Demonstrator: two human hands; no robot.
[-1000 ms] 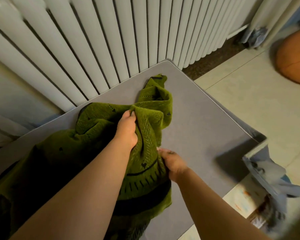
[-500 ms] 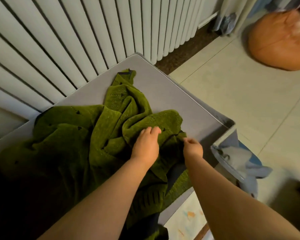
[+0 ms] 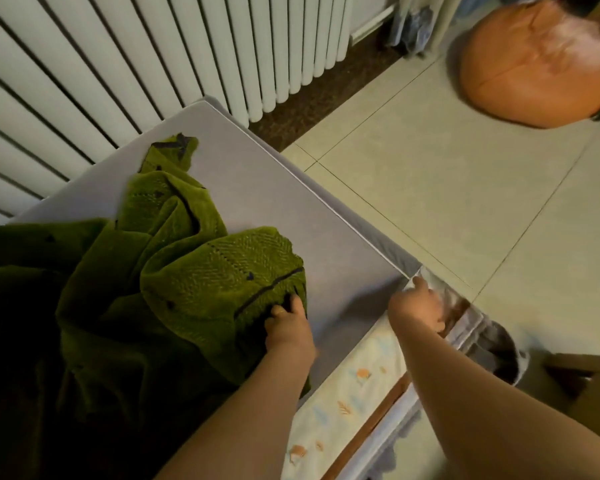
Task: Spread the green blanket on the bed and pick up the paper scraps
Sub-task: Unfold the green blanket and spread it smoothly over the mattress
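Observation:
The green knitted blanket [image 3: 153, 271] lies bunched on the left half of the grey bed [image 3: 257, 202], with a narrow end reaching toward the far corner. My left hand [image 3: 286, 329] grips the blanket's near edge by a dark stripe. My right hand [image 3: 416, 306] is off the blanket, at the bed's right corner, with one finger stretched toward the corner. It is blurred, so I cannot make out whether it holds anything. No paper scraps show in this view.
A white ribbed panel [image 3: 153, 46] runs behind the bed. An orange beanbag [image 3: 534, 71] sits on the tiled floor at the far right. A grey basket with cloth [image 3: 492, 351] stands by the bed corner, and a patterned sheet [image 3: 343, 393] hangs below the mattress.
My right hand let go of the blanket and moved right to the bed corner. My left hand slid to the blanket's near edge and pulled it rightward. The view swung right.

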